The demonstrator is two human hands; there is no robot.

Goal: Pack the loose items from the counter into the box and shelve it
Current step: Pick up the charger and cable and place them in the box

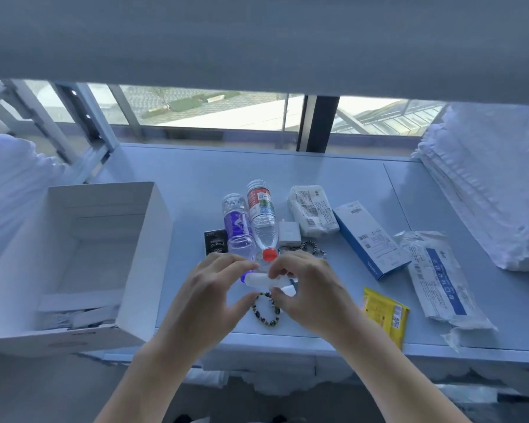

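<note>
An open white box (153, 239) stands at the counter's left, with a few flat items in its bottom. Two water bottles lie side by side: a purple-labelled one (237, 227) and a red-capped one (261, 215). Both hands meet just in front of the bottle caps on a small white tube (263, 280). My left hand (208, 288) pinches its left end and my right hand (306, 288) grips its right end. A beaded bracelet (266, 311) lies under the hands.
Also on the counter: a black sachet (215, 241), a white charger (289, 233), a metal chain (313, 248), a white packet (312, 210), a blue-and-white carton (370, 239), a yellow sachet (385, 315) and a mask pack (440, 279). White bedding (486, 184) is stacked at the right.
</note>
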